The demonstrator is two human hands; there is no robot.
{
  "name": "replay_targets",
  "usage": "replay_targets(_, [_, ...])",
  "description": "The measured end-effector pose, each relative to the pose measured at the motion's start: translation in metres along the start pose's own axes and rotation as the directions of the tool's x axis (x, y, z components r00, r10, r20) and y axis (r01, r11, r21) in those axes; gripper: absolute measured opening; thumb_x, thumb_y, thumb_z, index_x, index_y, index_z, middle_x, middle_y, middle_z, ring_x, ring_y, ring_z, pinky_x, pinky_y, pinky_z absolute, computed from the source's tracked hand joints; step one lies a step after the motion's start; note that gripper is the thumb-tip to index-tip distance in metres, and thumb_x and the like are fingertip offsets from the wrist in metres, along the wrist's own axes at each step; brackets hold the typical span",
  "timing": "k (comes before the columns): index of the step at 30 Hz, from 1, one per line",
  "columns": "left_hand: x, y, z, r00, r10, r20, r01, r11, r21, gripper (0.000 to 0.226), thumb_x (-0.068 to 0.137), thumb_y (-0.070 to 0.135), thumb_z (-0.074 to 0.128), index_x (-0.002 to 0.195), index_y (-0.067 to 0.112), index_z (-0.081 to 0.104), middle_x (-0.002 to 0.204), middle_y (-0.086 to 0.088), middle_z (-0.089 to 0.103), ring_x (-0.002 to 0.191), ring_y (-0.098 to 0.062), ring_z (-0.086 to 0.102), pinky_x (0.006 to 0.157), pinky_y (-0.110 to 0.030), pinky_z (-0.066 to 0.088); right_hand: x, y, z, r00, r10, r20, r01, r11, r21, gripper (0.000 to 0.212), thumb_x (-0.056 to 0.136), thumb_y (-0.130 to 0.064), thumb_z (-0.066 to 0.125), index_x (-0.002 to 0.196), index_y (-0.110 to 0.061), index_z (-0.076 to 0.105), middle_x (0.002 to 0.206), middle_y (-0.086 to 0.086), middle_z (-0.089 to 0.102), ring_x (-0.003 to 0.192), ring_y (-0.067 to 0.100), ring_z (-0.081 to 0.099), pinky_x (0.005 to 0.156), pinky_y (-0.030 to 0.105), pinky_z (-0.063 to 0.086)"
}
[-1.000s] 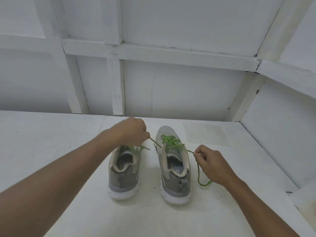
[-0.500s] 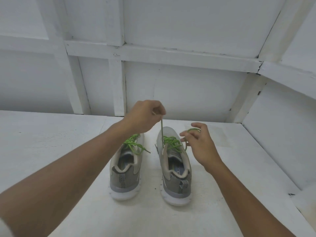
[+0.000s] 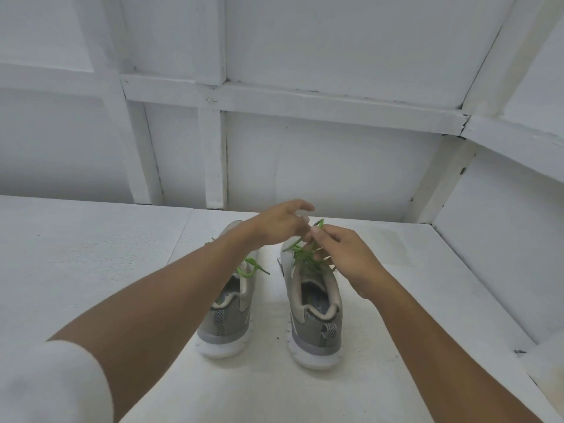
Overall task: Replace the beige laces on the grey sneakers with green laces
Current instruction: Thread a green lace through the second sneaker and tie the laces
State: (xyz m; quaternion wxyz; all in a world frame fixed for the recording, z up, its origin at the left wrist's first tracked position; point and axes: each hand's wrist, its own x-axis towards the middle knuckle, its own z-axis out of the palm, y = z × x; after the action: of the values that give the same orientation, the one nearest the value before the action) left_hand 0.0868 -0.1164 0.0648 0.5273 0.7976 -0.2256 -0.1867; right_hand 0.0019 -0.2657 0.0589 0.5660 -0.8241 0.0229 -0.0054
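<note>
Two grey sneakers on a white counter (image 3: 91,257), heels toward the camera, toes toward the panelled white wall (image 3: 335,166). They stand side by side, apart, not touching. The left sneaker (image 3: 224,319) has a green bow (image 3: 248,268) over its tongue, with one loop and a loose end hanging toward the gap between the pair. The right sneaker (image 3: 314,322) carries a green lace (image 3: 300,256) threaded through its upper eyelets, with strands rising off the tongue to the hands. Both hands meet above this sneaker's lacing, fingertips close together. The right hand (image 3: 345,257) has its fingers curled, thumb and forefinger pinching the green lace; a small loop of it stands up just above the pinch. Its lower fingers tuck in against the strands over the tongue. The left hand (image 3: 279,224) reaches across over the left sneaker's toe, forefinger stretched forward, other fingers bent down toward the same loop. One strand runs up under these fingers, but motion blur there leaves it unclear whether they grip the lace or only touch it. No beige lace is visible on either sneaker. A white sleeve (image 3: 52,383) covers the left upper arm at the lower left edge.
</note>
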Motion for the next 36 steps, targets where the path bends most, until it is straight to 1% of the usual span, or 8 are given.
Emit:
replay_targets(3, [-0.001,-0.01,0.0,0.999,-0.009,-0.048,0.015,0.993,0.121,0.03,0.097,0.034,0.049,0.125,0.023,0.053,0.086,0.003,0.073,0.101,-0.02,0.064,0.101,-0.037,0.045,-0.002,0.002,-0.006,1.0,-0.01,-0.002,0.01,1.0,0.002,0.028,0.098,-0.038,0.052,0.091,-0.022,0.074,0.083,-0.006,0.072,0.066,0.003,0.059,0.061,0.012,0.044])
replay_targets(7, [-0.01,-0.004,-0.002,0.995,0.066,-0.071,-0.045,0.962,0.271,0.025,0.098,0.04,0.05,0.104,0.021,0.064,0.069,0.003,0.068,0.068,-0.013,0.065,0.077,-0.035,0.051,-0.001,0.006,-0.006,0.996,0.01,-0.09,0.003,0.991,0.136,0.017,0.093,-0.032,0.061,0.092,-0.023,0.076,0.089,-0.001,0.071,0.069,0.01,0.062,0.068,0.022,0.047])
replay_targets(12, [-0.021,0.002,0.01,0.995,0.101,-0.011,-0.083,0.874,0.478,0.024,0.09,0.048,0.061,0.083,0.026,0.069,0.054,0.014,0.049,0.05,0.002,0.047,0.051,-0.016,0.032,0.005,0.007,-0.004,0.971,0.054,-0.234,-0.021,0.99,0.143,0.015,0.089,-0.025,0.067,0.092,-0.011,0.066,0.077,0.002,0.07,0.06,0.011,0.062,0.064,0.028,0.047])
replay_targets(16, [-0.021,0.005,0.009,0.992,0.128,0.021,-0.12,0.841,0.527,0.016,0.088,0.034,0.067,0.091,0.02,0.073,0.068,0.011,0.061,0.059,-0.003,0.05,0.053,-0.016,0.033,0.009,0.005,-0.005,0.966,0.039,-0.257,-0.045,0.999,-0.018,0.023,0.085,-0.028,0.071,0.092,-0.012,0.056,0.066,0.001,0.065,0.054,0.011,0.057,0.056,0.025,0.043])
replay_targets(25, [-0.022,0.012,-0.005,0.993,0.116,-0.001,-0.095,0.821,0.563,0.014,0.089,0.029,0.067,0.094,0.017,0.073,0.062,0.013,0.051,0.057,-0.004,0.045,0.053,-0.02,0.031,0.001,0.004,-0.014,0.993,0.032,0.109,-0.002,0.965,-0.261,0.028,0.083,-0.007,0.058,0.071,-0.027,0.075,0.084,0.008,0.071,0.071,0.014,0.057,0.072,0.031,0.048])
replay_targets(30, [-0.021,0.009,-0.002,0.994,0.106,0.027,-0.104,0.841,0.53,0.012,0.09,0.029,0.066,0.095,0.02,0.072,0.066,0.012,0.056,0.059,-0.003,0.048,0.054,-0.017,0.034,0.003,0.017,-0.012,0.998,-0.024,0.063,0.03,0.995,-0.093,0.023,0.076,0.009,0.065,0.068,-0.013,0.068,0.075,0.01,0.069,0.07,0.016,0.062,0.075,0.04,0.05])
replay_targets(33, [-0.021,0.008,-0.001,0.994,0.112,0.016,-0.104,0.848,0.52,0.012,0.091,0.029,0.065,0.095,0.02,0.072,0.059,0.013,0.052,0.05,0.002,0.047,0.047,-0.011,0.031,0.003,0.023,-0.013,0.999,-0.042,0.023,0.043,0.999,-0.033,0.022,0.074,-0.01,0.081,0.082,-0.013,0.06,0.085,0.01,0.069,0.07,0.016,0.064,0.068,0.034,0.05])
replay_targets(36, [-0.023,0.007,-0.001,0.994,0.111,0.019,-0.105,0.852,0.514,0.015,0.092,0.031,0.064,0.095,0.02,0.072,0.058,0.012,0.05,0.05,-0.001,0.046,0.047,-0.013,0.03,0.002,0.022,-0.013,0.993,-0.101,-0.068,0.107,0.991,0.082,0.007,0.09,-0.024,0.066,0.091,-0.017,0.065,0.097,0.0,0.066,0.078,0.014,0.063,0.069,0.029,0.052])
